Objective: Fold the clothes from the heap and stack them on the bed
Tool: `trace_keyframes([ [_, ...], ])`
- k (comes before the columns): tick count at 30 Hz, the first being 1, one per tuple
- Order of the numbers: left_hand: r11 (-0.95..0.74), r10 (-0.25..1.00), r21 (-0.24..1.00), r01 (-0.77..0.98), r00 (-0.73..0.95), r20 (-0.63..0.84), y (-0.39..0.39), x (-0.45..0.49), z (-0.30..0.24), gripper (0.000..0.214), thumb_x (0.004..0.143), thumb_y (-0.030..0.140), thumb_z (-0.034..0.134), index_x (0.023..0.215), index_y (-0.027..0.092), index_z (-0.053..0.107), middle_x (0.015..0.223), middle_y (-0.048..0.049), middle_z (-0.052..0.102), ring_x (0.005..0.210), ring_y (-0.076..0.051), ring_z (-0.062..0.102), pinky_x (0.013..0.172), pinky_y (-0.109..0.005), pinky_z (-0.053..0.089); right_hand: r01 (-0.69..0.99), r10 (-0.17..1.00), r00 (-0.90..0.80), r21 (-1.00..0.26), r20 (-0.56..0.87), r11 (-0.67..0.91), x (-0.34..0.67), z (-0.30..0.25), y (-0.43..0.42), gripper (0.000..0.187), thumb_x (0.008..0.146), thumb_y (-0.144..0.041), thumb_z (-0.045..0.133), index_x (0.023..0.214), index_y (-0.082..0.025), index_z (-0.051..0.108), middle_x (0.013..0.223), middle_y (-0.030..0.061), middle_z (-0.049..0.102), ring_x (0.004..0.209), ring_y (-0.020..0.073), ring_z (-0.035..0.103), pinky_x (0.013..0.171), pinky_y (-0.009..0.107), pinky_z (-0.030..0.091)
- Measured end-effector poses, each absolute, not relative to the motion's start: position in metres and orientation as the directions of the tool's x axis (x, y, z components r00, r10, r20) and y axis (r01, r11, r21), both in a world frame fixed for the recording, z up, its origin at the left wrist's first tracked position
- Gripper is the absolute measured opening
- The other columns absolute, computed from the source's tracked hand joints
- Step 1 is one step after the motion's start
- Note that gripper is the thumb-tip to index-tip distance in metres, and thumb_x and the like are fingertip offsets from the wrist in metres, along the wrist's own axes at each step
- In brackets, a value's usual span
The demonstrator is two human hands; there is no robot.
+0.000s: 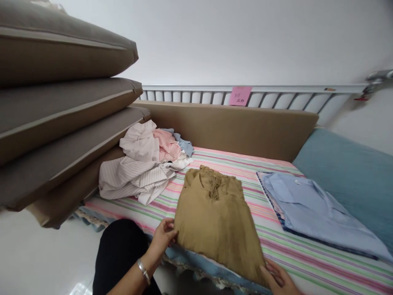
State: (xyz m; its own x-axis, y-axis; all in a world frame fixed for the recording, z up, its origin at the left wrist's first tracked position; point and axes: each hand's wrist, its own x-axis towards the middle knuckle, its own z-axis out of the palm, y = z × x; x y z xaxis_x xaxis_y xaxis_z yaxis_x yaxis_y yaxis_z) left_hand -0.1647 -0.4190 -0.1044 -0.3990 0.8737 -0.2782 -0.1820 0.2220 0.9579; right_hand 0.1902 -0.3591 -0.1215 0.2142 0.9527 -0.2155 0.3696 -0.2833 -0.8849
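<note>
A mustard-brown garment [215,221] lies flat and partly folded on the striped bed sheet [307,262], its laced neckline pointing away from me. My left hand [162,237], with a silver bracelet on the wrist, pinches the garment's lower left edge. My right hand [278,278] grips the lower right corner at the bed's near edge, fingers curled on the cloth.
A folded light-blue shirt [313,209] lies on other folded clothes to the right. A heap of white, pink and blue clothes [147,164] sits at the back left. Stacked grey-brown cushions [61,123] loom on the left. A teal cushion [353,176] and brown backrest [233,127] border the bed.
</note>
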Motion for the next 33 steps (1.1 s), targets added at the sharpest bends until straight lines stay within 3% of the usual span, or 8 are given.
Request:
trace_keyframes([
  [5, 0.281, 0.901, 0.955, -0.098, -0.314, -0.298, -0.405, -0.164, -0.107, 0.059, 0.055, 0.043, 0.066, 0.103, 0.018, 0.043, 0.063, 0.0065, 0.056, 0.034, -0.007, 0.044, 0.033, -0.019, 0.027, 0.280, 0.954, 0.181, -0.917, -0.239, -0.283, 0.178, -0.115, -0.344, 0.057, 0.051, -0.054, 0.056, 0.095, -0.018, 0.056, 0.077, 0.0083, 0.071, 0.078, 0.0291, 0.067, 0.070, 0.037, 0.053],
  [10, 0.320, 0.897, 0.946, -0.060, -0.304, -0.322, -0.400, -0.169, -0.120, 0.050, 0.045, 0.057, 0.069, 0.069, 0.020, 0.045, 0.038, 0.0114, 0.041, 0.024, -0.004, 0.028, 0.030, -0.018, 0.016, 0.390, 0.984, 0.087, -0.904, -0.155, -0.177, 0.181, -0.114, -0.339, 0.032, 0.056, -0.053, 0.054, 0.063, -0.023, 0.058, 0.067, 0.0030, 0.069, 0.073, 0.0255, 0.065, 0.069, 0.034, 0.051],
  [14, 0.319, 0.895, 0.948, -0.007, -0.325, -0.304, -0.403, -0.173, -0.117, 0.050, 0.046, 0.063, 0.067, 0.056, 0.020, 0.044, 0.030, 0.0106, 0.033, 0.024, -0.005, 0.028, 0.031, -0.018, 0.015, 0.492, 0.994, 0.050, -0.864, -0.093, -0.105, 0.181, -0.117, -0.344, 0.034, 0.060, -0.055, 0.049, 0.052, -0.022, 0.053, 0.058, 0.0009, 0.065, 0.067, 0.0228, 0.062, 0.063, 0.030, 0.049],
  [20, 0.327, 0.917, 0.945, 0.030, -0.251, -0.309, -0.400, -0.168, -0.108, 0.054, 0.044, 0.067, 0.065, 0.061, 0.018, 0.050, 0.035, 0.0080, 0.042, 0.023, -0.005, 0.029, 0.030, -0.020, 0.016, 0.451, 0.992, 0.006, -0.885, -0.123, -0.112, 0.183, -0.115, -0.342, 0.033, 0.060, -0.054, 0.052, 0.052, -0.022, 0.054, 0.057, 0.0009, 0.064, 0.067, 0.0235, 0.061, 0.063, 0.032, 0.050],
  [24, 0.283, 0.938, 0.959, 0.027, -0.216, -0.271, -0.409, -0.173, -0.103, 0.053, 0.048, 0.066, 0.067, 0.057, 0.017, 0.051, 0.038, 0.0095, 0.037, 0.027, -0.003, 0.025, 0.033, -0.019, 0.015, 0.339, 0.978, -0.079, -0.928, -0.194, -0.157, 0.192, -0.107, -0.344, 0.035, 0.061, -0.055, 0.053, 0.062, -0.021, 0.062, 0.066, 0.0021, 0.067, 0.073, 0.0250, 0.063, 0.066, 0.033, 0.051],
  [27, 0.263, 0.952, 0.965, 0.013, -0.164, -0.257, -0.423, -0.179, -0.104, 0.052, 0.050, 0.063, 0.069, 0.061, 0.014, 0.057, 0.042, 0.0071, 0.043, 0.033, -0.003, 0.026, 0.036, -0.019, 0.017, 0.313, 0.964, -0.160, -0.937, -0.214, -0.156, 0.198, -0.108, -0.350, 0.037, 0.062, -0.054, 0.056, 0.070, -0.019, 0.066, 0.075, 0.0038, 0.070, 0.081, 0.0254, 0.063, 0.074, 0.033, 0.050],
  [30, 0.262, 0.954, 0.965, -0.016, -0.148, -0.261, -0.433, -0.181, -0.110, 0.051, 0.050, 0.062, 0.072, 0.060, 0.013, 0.059, 0.048, 0.0043, 0.049, 0.038, -0.003, 0.028, 0.037, -0.019, 0.019, 0.336, 0.955, -0.177, -0.926, -0.239, -0.169, 0.201, -0.123, -0.354, 0.036, 0.058, -0.052, 0.059, 0.066, -0.018, 0.066, 0.073, 0.0050, 0.070, 0.079, 0.0259, 0.063, 0.074, 0.034, 0.049],
  [33, 0.295, 0.942, 0.955, -0.006, -0.163, -0.292, -0.433, -0.181, -0.115, 0.055, 0.047, 0.066, 0.070, 0.058, 0.014, 0.055, 0.044, 0.0059, 0.043, 0.034, -0.003, 0.027, 0.036, -0.020, 0.018, 0.379, 0.968, -0.126, -0.912, -0.218, -0.157, 0.202, -0.137, -0.351, 0.036, 0.055, -0.053, 0.058, 0.060, -0.018, 0.064, 0.066, 0.0045, 0.068, 0.071, 0.0250, 0.063, 0.069, 0.034, 0.049],
])
